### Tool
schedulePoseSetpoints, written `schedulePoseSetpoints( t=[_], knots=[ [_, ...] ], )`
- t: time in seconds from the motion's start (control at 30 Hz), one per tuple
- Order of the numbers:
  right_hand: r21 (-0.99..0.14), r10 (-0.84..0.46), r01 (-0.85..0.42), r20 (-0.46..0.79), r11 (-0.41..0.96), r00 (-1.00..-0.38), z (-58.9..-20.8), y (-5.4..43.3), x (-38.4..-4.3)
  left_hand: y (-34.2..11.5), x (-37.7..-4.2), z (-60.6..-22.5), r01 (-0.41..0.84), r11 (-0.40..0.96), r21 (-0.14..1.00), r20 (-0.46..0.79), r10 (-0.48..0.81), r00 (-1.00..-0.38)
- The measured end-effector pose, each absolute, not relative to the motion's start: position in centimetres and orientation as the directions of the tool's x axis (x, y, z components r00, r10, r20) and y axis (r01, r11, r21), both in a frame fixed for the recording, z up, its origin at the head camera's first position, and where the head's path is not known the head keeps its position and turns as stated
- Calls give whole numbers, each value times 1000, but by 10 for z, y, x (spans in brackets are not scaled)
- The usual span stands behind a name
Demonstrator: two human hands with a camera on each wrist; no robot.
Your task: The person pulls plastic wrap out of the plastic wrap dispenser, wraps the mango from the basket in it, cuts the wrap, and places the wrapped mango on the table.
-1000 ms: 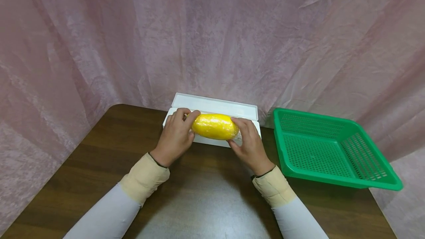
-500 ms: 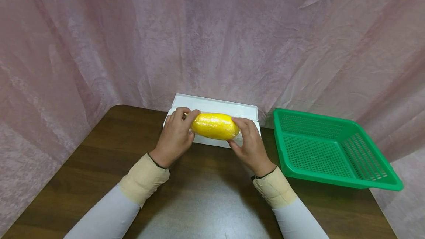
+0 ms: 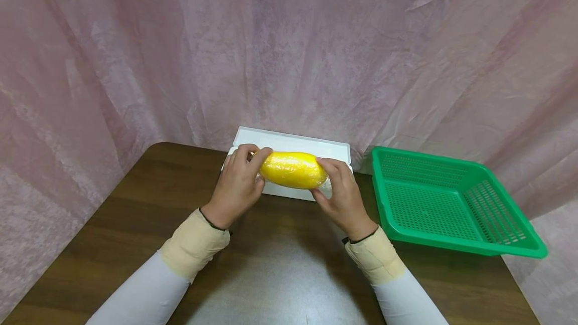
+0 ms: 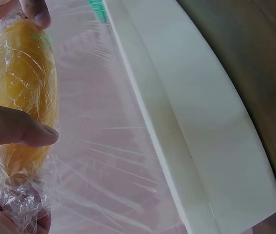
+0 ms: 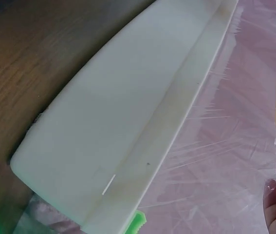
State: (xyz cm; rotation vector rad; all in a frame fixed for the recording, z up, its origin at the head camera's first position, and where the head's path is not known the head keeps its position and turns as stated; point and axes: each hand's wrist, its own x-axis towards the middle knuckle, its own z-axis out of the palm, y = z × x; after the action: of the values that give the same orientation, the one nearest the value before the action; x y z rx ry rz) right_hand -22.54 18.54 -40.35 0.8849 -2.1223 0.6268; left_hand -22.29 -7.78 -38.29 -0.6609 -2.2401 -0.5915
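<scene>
A yellow oblong fruit (image 3: 292,169), wrapped in shiny cling film, is held level between my two hands. My left hand (image 3: 237,179) grips its left end; in the left wrist view the thumb (image 4: 28,129) lies across the fruit and crumpled film bunches below. My right hand (image 3: 341,197) holds the other end between fingers and thumb. Behind and below the fruit is a white cling film dispenser (image 3: 291,192) with its lid (image 3: 293,141) raised. A clear sheet of cling film (image 4: 103,165) stretches between fruit and dispenser. The fruit's underside is hidden in the head view.
To the right stands a green perforated plastic basket (image 3: 424,209), its corner overhanging the table edge. The brown wooden table (image 3: 149,214) reaches back to a pink curtain (image 3: 289,54) just behind the dispenser.
My hands and the fruit have shifted very slightly away from me, and the fruit is turned a little. Both hands keep their hold. The basket and dispenser stay in place.
</scene>
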Motion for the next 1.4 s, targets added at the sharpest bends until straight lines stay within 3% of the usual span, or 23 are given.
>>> schedulePoseSetpoints(
  t=[0.9,1.4],
  knots=[
    [-148,-383,-759,792,634,-475,-388,185,-217,-81,-217,-370,641,739,209,775,275,-569],
    [-167,-376,-758,789,630,-486,-382,186,-213,-82,-213,-363,643,728,237,766,267,-584]
  ],
)
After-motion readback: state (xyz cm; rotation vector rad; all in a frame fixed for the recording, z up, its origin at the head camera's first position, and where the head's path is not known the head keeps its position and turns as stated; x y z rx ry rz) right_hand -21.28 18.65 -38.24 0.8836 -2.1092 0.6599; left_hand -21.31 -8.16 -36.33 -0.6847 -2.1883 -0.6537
